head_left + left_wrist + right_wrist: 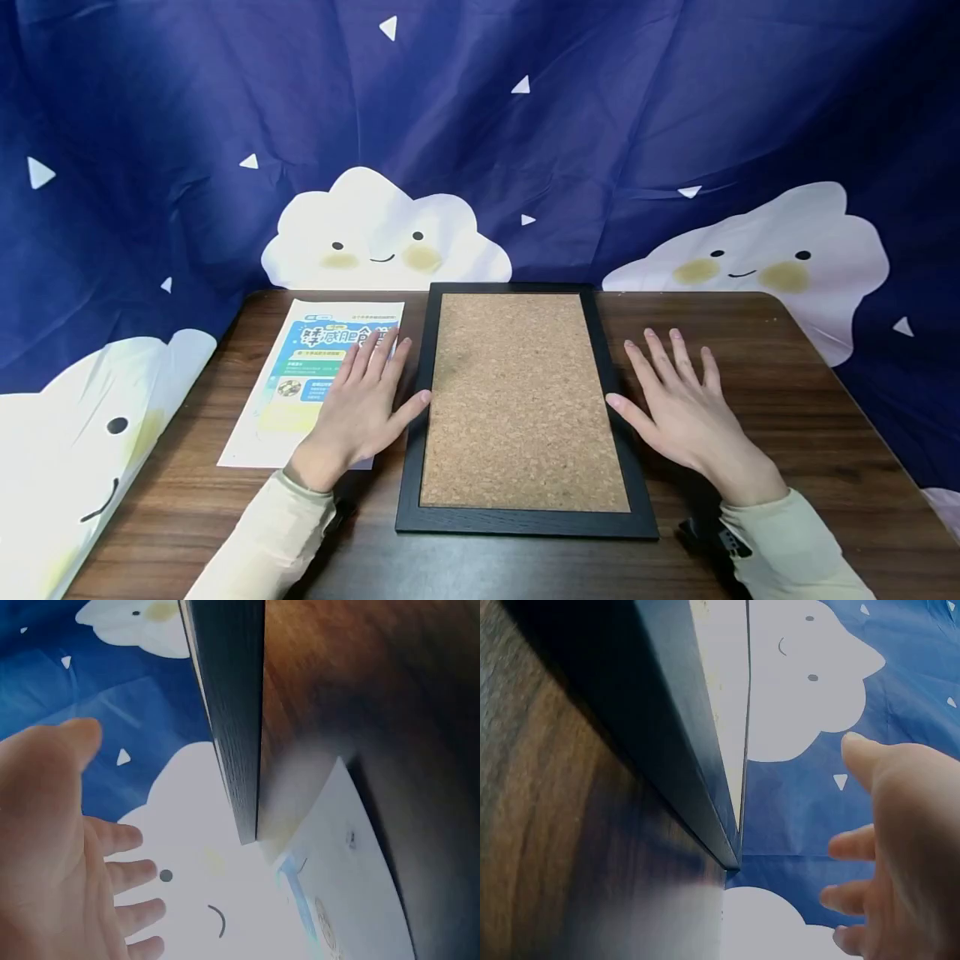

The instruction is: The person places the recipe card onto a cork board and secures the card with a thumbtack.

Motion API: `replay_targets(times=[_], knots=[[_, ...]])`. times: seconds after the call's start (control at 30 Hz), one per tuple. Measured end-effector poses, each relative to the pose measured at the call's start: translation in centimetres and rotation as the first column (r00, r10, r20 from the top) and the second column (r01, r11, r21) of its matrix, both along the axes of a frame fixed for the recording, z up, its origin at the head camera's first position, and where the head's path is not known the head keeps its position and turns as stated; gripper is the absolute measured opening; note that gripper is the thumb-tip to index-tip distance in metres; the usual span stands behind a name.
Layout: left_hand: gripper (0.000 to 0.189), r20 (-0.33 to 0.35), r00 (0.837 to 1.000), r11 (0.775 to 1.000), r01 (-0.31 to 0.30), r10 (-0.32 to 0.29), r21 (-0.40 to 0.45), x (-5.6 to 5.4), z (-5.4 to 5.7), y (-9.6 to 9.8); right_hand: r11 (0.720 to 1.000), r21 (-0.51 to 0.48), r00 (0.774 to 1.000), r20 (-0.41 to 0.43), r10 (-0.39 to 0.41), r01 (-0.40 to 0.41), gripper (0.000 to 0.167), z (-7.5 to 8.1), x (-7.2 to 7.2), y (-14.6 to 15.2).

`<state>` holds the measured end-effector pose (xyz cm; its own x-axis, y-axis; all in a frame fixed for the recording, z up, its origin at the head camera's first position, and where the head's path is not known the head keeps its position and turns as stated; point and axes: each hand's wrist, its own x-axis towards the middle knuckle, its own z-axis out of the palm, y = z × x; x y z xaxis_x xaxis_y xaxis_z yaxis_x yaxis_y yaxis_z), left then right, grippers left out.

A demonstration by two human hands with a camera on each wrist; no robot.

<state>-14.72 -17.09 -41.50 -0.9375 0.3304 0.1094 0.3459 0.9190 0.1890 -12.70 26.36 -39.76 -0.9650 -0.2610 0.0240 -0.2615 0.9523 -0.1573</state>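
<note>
Corkboard (525,400), set in a black frame (525,523), lies flat at the centre of the head view, between the two hands. Left hand (360,412), left of centre, is spread wide with straight fingers, its thumb pointing to the frame's left side. Right hand (686,421), right of centre, is likewise spread wide, thumb toward the frame's right side. In both wrist views, backdrop shows between thumb and frame, so neither thumb touches it. A printed sheet (300,408) lies at centre left, partly under the left hand's outline. Brown table (780,375) fills the lower frame; a blue cloud-patterned backdrop (450,83) fills the top.
</note>
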Motion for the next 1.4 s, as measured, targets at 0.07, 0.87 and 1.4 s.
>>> replay_targets(times=[0.07, 0.87, 1.4], knots=[[0.085, 0.011, 1.000, 1.000, 0.007, -0.007, 0.007, 0.0, 0.0, -0.2, 1.000, -0.013, 1.000, 0.016, 0.011, -0.011, 0.086, 0.0, 0.1, 0.2], [0.054, 0.093, 0.993, 0.997, -0.069, 0.068, 0.017, 0.3, 0.4, -5.2, 0.977, -0.215, 0.987, -0.157, -0.033, -0.001, 0.031, -1.1, 0.6, 4.1], [0.054, 0.151, 0.976, 0.987, -0.161, 0.157, 0.012, 0.2, 0.7, -8.2, 0.969, -0.243, 0.985, -0.156, -0.075, 0.035, 0.016, -2.4, 0.0, 7.2]])
